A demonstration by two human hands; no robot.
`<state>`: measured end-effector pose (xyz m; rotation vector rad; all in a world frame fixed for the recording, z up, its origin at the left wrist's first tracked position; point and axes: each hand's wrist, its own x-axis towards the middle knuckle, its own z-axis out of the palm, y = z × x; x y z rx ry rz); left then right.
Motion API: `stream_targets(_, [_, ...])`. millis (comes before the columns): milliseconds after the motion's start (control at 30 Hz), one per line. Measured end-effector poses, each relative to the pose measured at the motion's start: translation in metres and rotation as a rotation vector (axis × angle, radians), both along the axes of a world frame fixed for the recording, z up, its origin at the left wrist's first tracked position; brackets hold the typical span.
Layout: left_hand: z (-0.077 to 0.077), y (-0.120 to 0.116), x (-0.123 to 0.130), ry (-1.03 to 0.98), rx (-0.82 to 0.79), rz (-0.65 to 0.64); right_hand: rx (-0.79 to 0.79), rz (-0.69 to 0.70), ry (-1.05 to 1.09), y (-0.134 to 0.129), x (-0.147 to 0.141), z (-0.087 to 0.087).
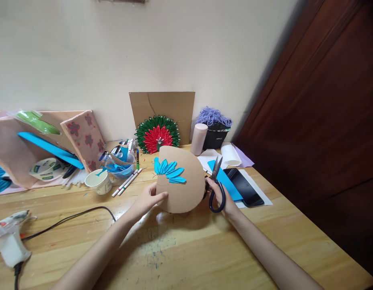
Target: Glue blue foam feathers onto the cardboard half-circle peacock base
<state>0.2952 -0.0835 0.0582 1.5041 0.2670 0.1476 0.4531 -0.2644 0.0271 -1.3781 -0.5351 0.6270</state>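
A rounded piece of brown cardboard (189, 193) is held up over the table. Several blue pleated paper petals (170, 170) fan out on its upper left part, beside a small blue shape at the left edge. My left hand (151, 197) grips the cardboard's lower left side, thumb on the front and the other fingers mostly hidden behind. At the opposite edge, my right hand (219, 195) is closed around the black-handled scissors (215, 170). Their blades point up, slightly apart, and one handle loop hangs below the fingers. Whether the right fingers also touch the cardboard, I cannot tell.
Behind stands a green and red paper peacock (159, 137) against a cardboard sheet (174, 102). A paper cup (98, 182), a tub of scraps (121, 169) and markers (127, 183) are left. A glue gun (11, 237) trails its cord. Rightward lie a phone (245, 187) and blue paper (231, 187).
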Motion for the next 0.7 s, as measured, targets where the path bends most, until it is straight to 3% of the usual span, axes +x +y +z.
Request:
stream_targets(133, [0.009, 0.012, -0.005, 0.005, 0.08, -0.153, 0.083, -0.061, -0.007, -0.005, 0.007, 0.0])
stream_targets(233, [0.01, 0.018, -0.007, 0.051, 0.153, -0.166, 0.046, -0.065, -0.014, -0.006, 0.008, -0.004])
stream_targets(333, [0.009, 0.02, -0.006, 0.081, 0.116, 0.02, 0.033, -0.046, -0.011, -0.004, 0.002, -0.005])
stream_targets(433, [0.009, 0.011, -0.002, 0.065, -0.074, 0.252, 0.065, -0.076, -0.028, -0.001, -0.009, -0.002])
stream_targets(533, [0.012, -0.004, 0.003, 0.049, -0.174, 0.3, 0.079, -0.075, -0.028, 0.002, -0.018, 0.001])
stream_targets(700, [0.013, -0.006, 0.005, 0.057, -0.145, 0.323, 0.083, 0.069, 0.119, 0.005, -0.016, 0.001])
